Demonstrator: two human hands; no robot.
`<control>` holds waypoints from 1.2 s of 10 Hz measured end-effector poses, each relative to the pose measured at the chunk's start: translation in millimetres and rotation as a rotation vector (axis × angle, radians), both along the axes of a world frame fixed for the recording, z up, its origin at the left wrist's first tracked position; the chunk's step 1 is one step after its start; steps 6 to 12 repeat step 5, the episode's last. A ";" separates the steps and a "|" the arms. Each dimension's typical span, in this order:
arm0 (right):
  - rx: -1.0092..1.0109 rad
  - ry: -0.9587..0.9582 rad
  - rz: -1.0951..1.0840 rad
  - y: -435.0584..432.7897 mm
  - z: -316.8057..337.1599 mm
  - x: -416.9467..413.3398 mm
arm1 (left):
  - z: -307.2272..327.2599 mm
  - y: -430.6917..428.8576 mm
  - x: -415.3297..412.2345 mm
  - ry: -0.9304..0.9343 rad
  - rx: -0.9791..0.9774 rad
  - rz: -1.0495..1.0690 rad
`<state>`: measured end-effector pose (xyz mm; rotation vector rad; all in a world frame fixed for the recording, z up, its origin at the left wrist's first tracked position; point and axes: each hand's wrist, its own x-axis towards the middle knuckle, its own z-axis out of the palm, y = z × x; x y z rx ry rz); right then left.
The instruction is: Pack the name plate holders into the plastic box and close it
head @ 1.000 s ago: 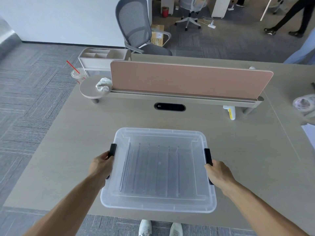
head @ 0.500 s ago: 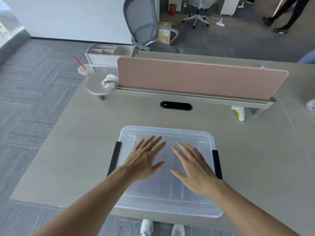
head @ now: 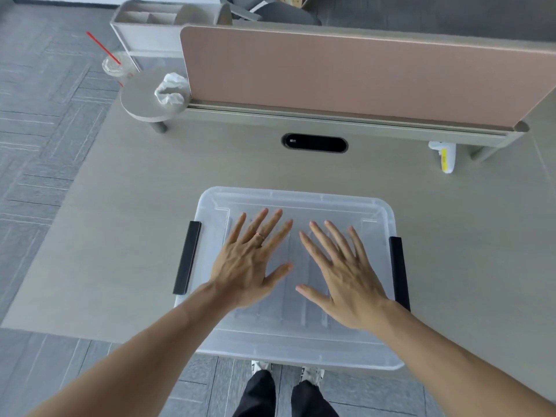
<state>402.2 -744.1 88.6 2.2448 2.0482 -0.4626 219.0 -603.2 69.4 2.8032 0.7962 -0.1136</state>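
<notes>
Nearest, at six o'clock, dark trouser legs (head: 261, 392) and pale shoes (head: 313, 371) stand on grey carpet below the desk's edge. Just beyond them the plastic box (head: 301, 347), clear and with its lid on, sits on the desk (head: 120, 221) with its near rim jutting over that edge. Both hands lie flat on the lid side by side, fingers straight and spread, grasping nothing: the left hand (head: 249, 266), with a ring on one finger, towards nine o'clock, the right hand (head: 346, 278) towards three. Faint ribs show through the lid; whether they are name plate holders I cannot tell. A black latch (head: 187, 257) lies along the box's nine o'clock side and a second latch (head: 398, 266) along its three o'clock side. At twelve o'clock from the box is a dark cable port (head: 314, 142), and behind it a pink divider (head: 346, 73). At two o'clock a white and yellow bottle (head: 445, 156) lies under the divider's rail. At eleven o'clock crumpled paper (head: 171, 92) rests on a round shelf (head: 138, 106), with a plastic cup (head: 115, 66) and red straw beyond.
</notes>
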 end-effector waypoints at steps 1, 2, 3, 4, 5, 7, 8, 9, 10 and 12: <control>0.023 -0.036 -0.001 1.6 -6.4 0.5 | -4.8 0.2 2.4 -0.008 0.042 -0.015; 0.021 -0.086 0.004 7.1 -22.9 1.3 | -18.4 3.6 7.1 0.017 0.071 -0.012; -0.031 -0.093 0.007 7.5 -19.6 -1.6 | -14.7 2.1 7.9 0.056 0.053 -0.011; -0.078 -0.066 -0.008 1.8 -10.1 -5.3 | -1.7 -2.5 4.5 0.074 0.005 -0.011; -0.115 -0.032 -0.007 9.6 3.6 -5.6 | 15.6 0.6 9.3 0.123 -0.040 -0.021; -0.115 -0.032 -0.007 9.6 3.6 -5.6 | 15.6 0.6 9.3 0.123 -0.040 -0.021; -0.115 -0.032 -0.007 9.6 3.6 -5.6 | 15.6 0.6 9.3 0.123 -0.040 -0.021; -0.115 -0.032 -0.007 9.6 3.6 -5.6 | 15.6 0.6 9.3 0.123 -0.040 -0.021; -0.115 -0.032 -0.007 9.6 3.6 -5.6 | 15.6 0.6 9.3 0.123 -0.040 -0.021; -0.115 -0.032 -0.007 9.6 3.6 -5.6 | 15.6 0.6 9.3 0.123 -0.040 -0.021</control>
